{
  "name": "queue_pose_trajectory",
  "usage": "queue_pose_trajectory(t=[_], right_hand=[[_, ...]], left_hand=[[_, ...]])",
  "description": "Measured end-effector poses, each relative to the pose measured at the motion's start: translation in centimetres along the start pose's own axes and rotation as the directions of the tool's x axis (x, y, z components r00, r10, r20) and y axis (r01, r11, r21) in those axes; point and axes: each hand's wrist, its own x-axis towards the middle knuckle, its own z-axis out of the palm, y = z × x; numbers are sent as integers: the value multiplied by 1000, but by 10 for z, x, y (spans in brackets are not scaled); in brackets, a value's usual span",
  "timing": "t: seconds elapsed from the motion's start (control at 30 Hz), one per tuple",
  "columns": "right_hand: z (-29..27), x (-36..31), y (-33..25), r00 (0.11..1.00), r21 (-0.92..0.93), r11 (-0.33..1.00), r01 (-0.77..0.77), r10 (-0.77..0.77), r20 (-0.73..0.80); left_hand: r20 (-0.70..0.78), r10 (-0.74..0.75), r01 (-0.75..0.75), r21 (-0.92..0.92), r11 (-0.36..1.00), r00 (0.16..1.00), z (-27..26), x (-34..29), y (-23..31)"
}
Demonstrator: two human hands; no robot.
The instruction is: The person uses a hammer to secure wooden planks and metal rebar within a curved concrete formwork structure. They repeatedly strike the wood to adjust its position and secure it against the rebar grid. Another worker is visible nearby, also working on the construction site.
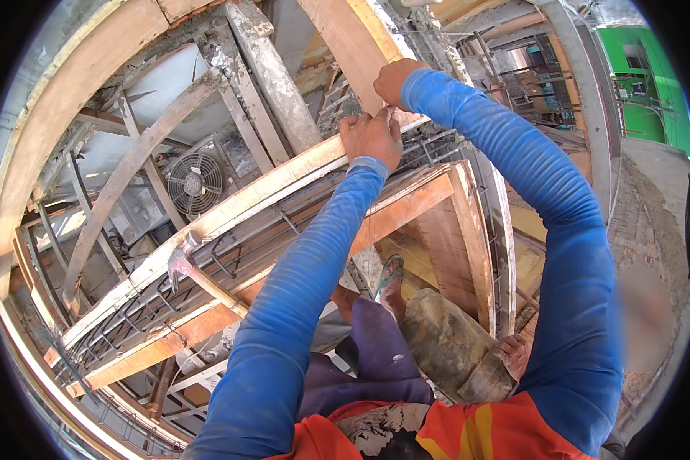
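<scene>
Both hands are close together at the top middle, where a curved plywood panel (349, 46) meets the long wooden form board (261, 180). My left hand (372, 139) is closed in a pinch just above the board's edge; whatever its fingertips hold is too small to name. Just beyond it, my right hand (399, 80) is curled closed against the panel's lower end, its grip hidden behind the knuckles. A claw hammer (181, 263) lies across the formwork to the left, its wooden handle reaching toward my left forearm. Steel rebar (287, 218) runs inside the form.
A second form board (410, 203) runs parallel, nearer me. Below it are open gaps and a foot in a sandal (392, 280). A round fan unit (195, 178) sits lower left among timber braces. A concrete-stained post (272, 73) slants behind. A green wall (644, 84) stands far right.
</scene>
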Motion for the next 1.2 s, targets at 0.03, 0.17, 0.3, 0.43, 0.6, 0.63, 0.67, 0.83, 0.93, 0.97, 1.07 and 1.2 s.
queue_pose_trajectory(t=[0.03,0.17,0.3,0.43,0.6,0.63,0.67,0.83,0.93,0.97,1.07,1.2], right_hand=[[-3,-4,2,1000,16,1000,-1,1,-5],[4,-24,9,999,58,998,22,-20,-40],[29,-54,-3,983,224,968,-116,144,-113],[134,-86,11,907,504,835,-221,365,-208],[127,-78,25,915,651,722,-236,391,-102],[131,-74,37,918,702,672,-235,392,-68],[136,-70,47,920,749,620,-235,390,-34],[117,-43,77,861,599,730,-330,493,-126],[131,-30,82,868,565,724,-397,496,-27],[139,-30,80,861,569,718,-401,508,-33],[147,-25,71,840,520,753,-403,530,-117],[120,-16,61,800,531,718,-449,589,-119]], left_hand=[[2,-27,27,1,1000,1000,-1,1,1],[27,5,-7,86,996,1000,-2,2,9],[146,-57,47,73,996,988,-15,15,4],[285,-180,187,4,982,941,-16,35,22],[244,-259,279,-52,959,935,-10,52,6],[270,-223,251,-73,965,937,-7,57,-1],[276,-209,252,-131,959,938,-5,62,-8],[234,-259,317,-259,912,937,12,83,-33],[222,-322,373,-246,895,920,16,86,-33],[205,-345,389,-241,889,916,16,88,-30],[268,-398,445,-144,884,877,15,92,-25],[243,-497,517,-21,856,833,27,106,-32]])
